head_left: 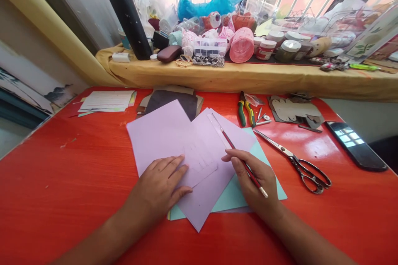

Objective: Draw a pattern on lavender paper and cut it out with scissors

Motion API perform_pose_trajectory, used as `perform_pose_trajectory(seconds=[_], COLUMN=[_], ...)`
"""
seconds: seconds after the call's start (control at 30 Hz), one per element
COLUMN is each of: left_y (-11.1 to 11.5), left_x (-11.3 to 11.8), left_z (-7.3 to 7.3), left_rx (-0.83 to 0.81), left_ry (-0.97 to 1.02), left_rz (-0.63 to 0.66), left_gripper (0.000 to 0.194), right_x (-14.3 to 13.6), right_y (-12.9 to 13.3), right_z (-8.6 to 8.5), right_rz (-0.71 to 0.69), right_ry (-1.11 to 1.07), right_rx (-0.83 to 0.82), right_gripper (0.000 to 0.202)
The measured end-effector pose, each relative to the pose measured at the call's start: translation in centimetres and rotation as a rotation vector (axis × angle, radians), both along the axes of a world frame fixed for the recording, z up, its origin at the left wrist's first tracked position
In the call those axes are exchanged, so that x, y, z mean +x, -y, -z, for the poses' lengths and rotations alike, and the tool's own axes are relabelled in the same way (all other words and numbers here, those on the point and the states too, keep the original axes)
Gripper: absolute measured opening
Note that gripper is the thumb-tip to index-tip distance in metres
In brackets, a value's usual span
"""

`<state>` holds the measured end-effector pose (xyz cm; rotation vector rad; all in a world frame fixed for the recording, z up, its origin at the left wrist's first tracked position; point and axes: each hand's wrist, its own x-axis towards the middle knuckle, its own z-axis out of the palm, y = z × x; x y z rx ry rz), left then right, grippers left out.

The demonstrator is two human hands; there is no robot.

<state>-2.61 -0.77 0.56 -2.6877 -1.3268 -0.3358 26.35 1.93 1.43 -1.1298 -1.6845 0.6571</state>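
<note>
pencil (pixel 254 179) over lilac sheets (pixel 168 132).
our right hand (pixel 256 176) grips the pencil; our left hand (pixel 158 182) lies unclenched on one sheet.

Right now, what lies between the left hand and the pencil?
In the head view, purple paper bearing faint lines lies between the left hand and the pencil.

We have a glossy red desk (pixel 71 178), smooth matt lilac paper (pixel 161 128) toward its near edge, polished metal scissors (pixel 292 158) and a glassy black phone (pixel 357 147) toward its right edge; beyond its far edge, we see smooth yellow cloth (pixel 192 76) and crinkled, shiny blue plastic (pixel 211 5).
</note>
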Motion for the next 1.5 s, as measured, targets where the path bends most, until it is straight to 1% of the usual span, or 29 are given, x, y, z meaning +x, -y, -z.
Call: perform_pose_trajectory(seconds=[0.1, 0.2, 0.27, 0.33, 0.43, 0.53, 0.57, 0.63, 0.7, 0.8, 0.87, 0.97, 1.13, 1.27, 1.37, 1.5], left_y=[0.8, 0.9, 0.4, -0.4, -1.3, -1.3, -1.1, -0.6, -0.1, 0.3, 0.3, 0.4, 0.9, 1.0, 1.1, 1.1], left_x=[0.6, 0.6, -0.1, -1.1, -2.2, -2.0, -1.5, -0.5, 0.5, 1.1, 1.0, 0.7, 1.1, 1.4, 1.3, 1.3], left_z=[-0.7, -1.1, -1.1, -0.8, -0.3, 0.4, 0.6, 0.8, 0.8, 0.6, 0.5, 0.5, 0.8, 1.1, 1.3, 1.3], left_rx=[0.035, 0.039, 0.008, -0.035, -0.089, -0.07, -0.051, -0.022, 0.002, 0.037, 0.06, 0.056, -0.027, -0.029, -0.02, 0.0], left_ry=[-0.076, -0.058, -0.005, 0.028, 0.038, 0.014, 0.005, -0.004, -0.027, -0.043, -0.012, 0.056, 0.121, 0.119, 0.129, 0.136], left_rz=[0.002, 0.01, 0.037, 0.106, 0.132, 0.097, 0.067, -0.034, -0.115, -0.157, -0.144, -0.084, -0.026, -0.015, -0.014, -0.007], left_gripper=[0.04, 0.037, 0.033, 0.033, 0.039, 0.041, 0.043, 0.05, 0.054, 0.059, 0.059, 0.054, 0.047, 0.048, 0.046, 0.047], right_x=[0.0, 0.1, 0.1, 0.0, -0.1, -0.2, -0.1, 0.0, 0.2, 0.3, 0.2, 0.0, -0.3, -0.3, -0.3, -0.4], right_y=[0.2, 0.1, 0.1, 0.2, 0.3, 0.3, 0.3, 0.2, 0.1, 0.0, 0.1, 0.1, -0.1, -0.4, -0.5, -0.6], right_z=[0.1, 0.2, 0.3, 0.2, 0.1, 0.0, 0.0, 0.1, 0.3, 0.4, 0.3, -0.1, -0.5, -0.2, 0.0, 0.1], right_rz=[-0.055, -0.137, -0.218, -0.29, -0.332, -0.29, -0.264, -0.215, -0.182, -0.168, -0.171, -0.167, -0.038, 0.025, 0.044, 0.032], right_ry=[0.011, 0.059, 0.103, 0.142, 0.177, 0.158, 0.141, 0.097, 0.052, -0.011, -0.036, -0.044, -0.083, -0.171, -0.117, -0.082], right_rx=[-0.005, 0.012, 0.049, 0.09, 0.107, 0.087, 0.076, 0.049, 0.019, -0.011, -0.024, -0.051, -0.127, -0.239, -0.27, -0.314], right_gripper=[0.027, 0.029, 0.029, 0.029, 0.027, 0.027, 0.027, 0.027, 0.027, 0.027, 0.03, 0.036, 0.049, 0.04, 0.035, 0.034])
